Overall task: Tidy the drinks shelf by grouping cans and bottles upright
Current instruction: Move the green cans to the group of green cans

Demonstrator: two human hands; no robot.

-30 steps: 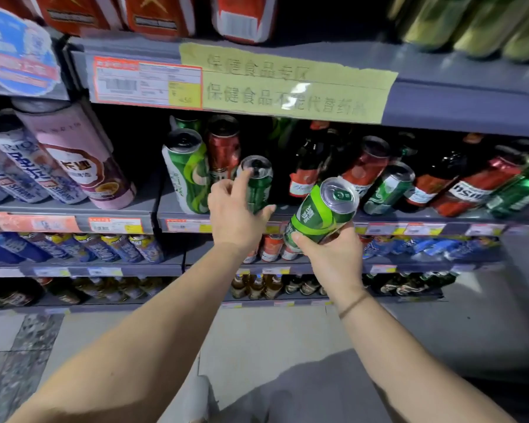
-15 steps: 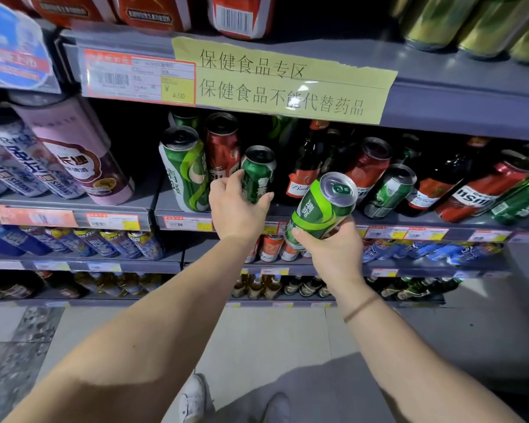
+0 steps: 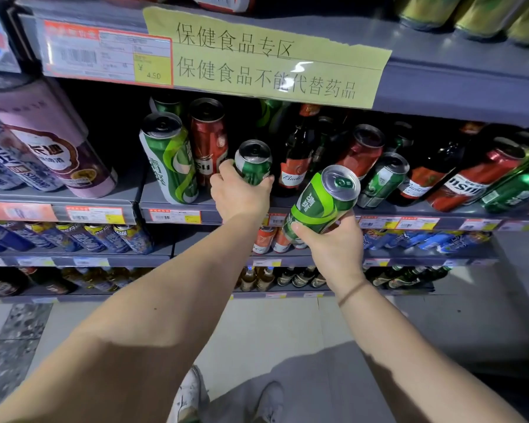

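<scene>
My left hand [image 3: 240, 195] grips a small dark green can [image 3: 253, 161] standing on the grey drinks shelf [image 3: 177, 200], fingers and thumb curled round its lower half. My right hand [image 3: 330, 244] holds a tall green can [image 3: 324, 199] in front of the shelf edge, tilted with its top up and to the right. Left of my left hand stand a tall green can [image 3: 168, 158] and a tall red can [image 3: 209, 138]. To the right, brown bottles [image 3: 297, 157], a red can [image 3: 361, 151] and a green can [image 3: 382, 178] lean among each other.
A yellow paper sign [image 3: 266, 59] and price label [image 3: 107, 56] hang on the shelf above. Pink and blue cans [image 3: 48, 141] lean at the left. Further red and green cans [image 3: 483, 175] lie tilted at the right. Lower shelves hold more cans and bottles. My shoes [image 3: 190, 395] stand on the tiled floor.
My left hand has closed round the small green can and sits lower on it. My right hand with the tall green can has stayed in about the same spot.
</scene>
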